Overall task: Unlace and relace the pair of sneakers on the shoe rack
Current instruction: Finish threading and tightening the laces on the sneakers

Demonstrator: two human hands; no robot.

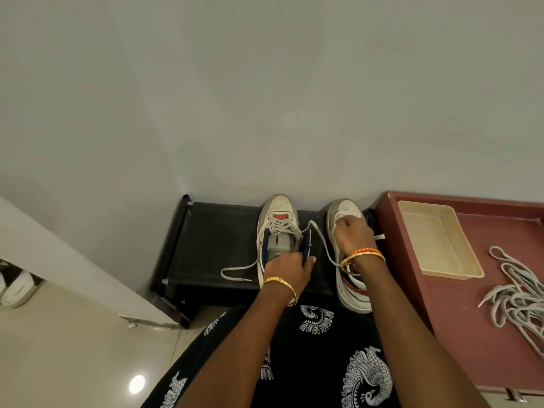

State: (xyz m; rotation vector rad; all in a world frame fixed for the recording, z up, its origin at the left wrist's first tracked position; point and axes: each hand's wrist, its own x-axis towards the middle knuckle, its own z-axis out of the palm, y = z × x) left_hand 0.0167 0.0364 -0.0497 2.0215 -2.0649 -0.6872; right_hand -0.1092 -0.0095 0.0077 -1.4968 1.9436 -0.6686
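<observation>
Black shoe rack [212,231] against wall: your left hand [287,267] is gripping the left sneaker [276,225]; right hand [351,231], fingers pinching lace [319,237], is pulling rightward.

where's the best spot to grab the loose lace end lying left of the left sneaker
Pinch the loose lace end just behind its stiff tip, coming from above and the left. It lies flat and free on the black shoe rack, pointing back toward the left sneaker, where the left hand holds the tongue. The bent loop farther left would only fold if pulled.
</observation>
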